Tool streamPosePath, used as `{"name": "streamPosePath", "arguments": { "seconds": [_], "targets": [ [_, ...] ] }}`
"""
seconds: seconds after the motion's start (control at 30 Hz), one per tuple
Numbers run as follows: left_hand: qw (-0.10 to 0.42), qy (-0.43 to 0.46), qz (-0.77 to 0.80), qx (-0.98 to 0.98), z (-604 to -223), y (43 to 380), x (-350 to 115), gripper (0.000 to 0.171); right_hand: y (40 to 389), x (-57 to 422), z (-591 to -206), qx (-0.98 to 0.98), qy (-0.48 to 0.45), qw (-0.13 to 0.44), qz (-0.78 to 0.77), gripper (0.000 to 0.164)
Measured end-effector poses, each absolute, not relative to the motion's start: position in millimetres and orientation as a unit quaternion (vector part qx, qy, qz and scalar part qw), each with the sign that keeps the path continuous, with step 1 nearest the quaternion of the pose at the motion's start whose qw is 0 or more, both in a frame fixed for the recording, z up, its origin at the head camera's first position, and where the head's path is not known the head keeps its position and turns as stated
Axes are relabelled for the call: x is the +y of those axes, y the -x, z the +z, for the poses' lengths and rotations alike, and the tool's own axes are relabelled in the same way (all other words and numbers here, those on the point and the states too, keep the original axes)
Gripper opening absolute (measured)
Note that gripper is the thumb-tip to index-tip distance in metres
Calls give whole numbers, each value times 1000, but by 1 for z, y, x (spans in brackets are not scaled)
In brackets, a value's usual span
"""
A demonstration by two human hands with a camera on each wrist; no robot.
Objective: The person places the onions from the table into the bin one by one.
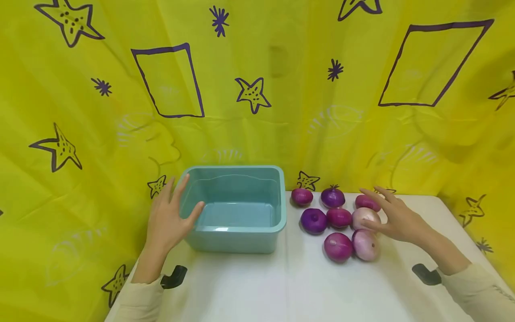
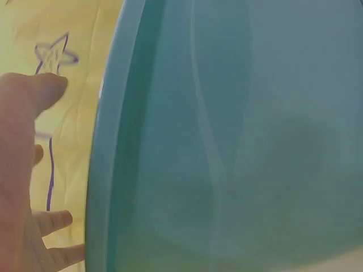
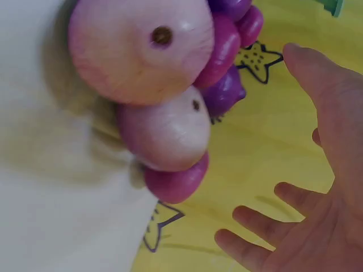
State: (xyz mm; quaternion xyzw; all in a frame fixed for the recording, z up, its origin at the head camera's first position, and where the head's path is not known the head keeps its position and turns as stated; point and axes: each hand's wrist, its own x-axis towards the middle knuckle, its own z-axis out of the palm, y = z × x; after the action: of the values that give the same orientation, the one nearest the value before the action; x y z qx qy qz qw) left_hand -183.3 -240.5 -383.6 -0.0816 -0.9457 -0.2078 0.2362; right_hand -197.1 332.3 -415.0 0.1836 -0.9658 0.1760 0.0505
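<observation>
The left grip (image 1: 166,219) has fingers and thumb apart beside the left rim of the teal tub (image 1: 233,243); contact is hard to judge. The right grip (image 1: 400,220), also spread, hangs near eight onions (image 1: 339,218). Tub and onions sit on the white counter (image 1: 249,286).

No word, brand or number can be read. The signs are dark drawings on the yellow cloth (image 1: 289,138) beyond the left hand (image 1: 166,221) and right hand (image 1: 398,218): one four-sided outline (image 1: 169,82) above the left hand, a second frame (image 1: 434,65) above the right, a dotted star (image 1: 254,95) between them, and a spiky burst (image 1: 335,70) up-left of the right hand.
</observation>
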Motion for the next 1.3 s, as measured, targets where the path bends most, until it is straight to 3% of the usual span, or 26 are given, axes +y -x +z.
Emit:
{"name": "streamPosePath", "arguments": {
  "seconds": [0.33,0.53,0.63,0.87,1.3],
  "targets": [
    [217,62,-348,-910,-408,163,-277,83,205,359,-446,-940,-229,58,244,84],
    [131,56,-492,-859,-431,156,-281,77,210,370,-459,-927,-252,37,275,87],
    [112,64,-555,-822,-441,155,-280,71,213,373,-462,-927,-244,16,284,86],
    [129,81,-602,-784,-451,162,-273,65,215,376,-467,-924,-243,-6,295,82],
    [144,63,-606,-780,-462,168,-272,71,218,374,-473,-924,-224,-29,308,79]
  ]
}}
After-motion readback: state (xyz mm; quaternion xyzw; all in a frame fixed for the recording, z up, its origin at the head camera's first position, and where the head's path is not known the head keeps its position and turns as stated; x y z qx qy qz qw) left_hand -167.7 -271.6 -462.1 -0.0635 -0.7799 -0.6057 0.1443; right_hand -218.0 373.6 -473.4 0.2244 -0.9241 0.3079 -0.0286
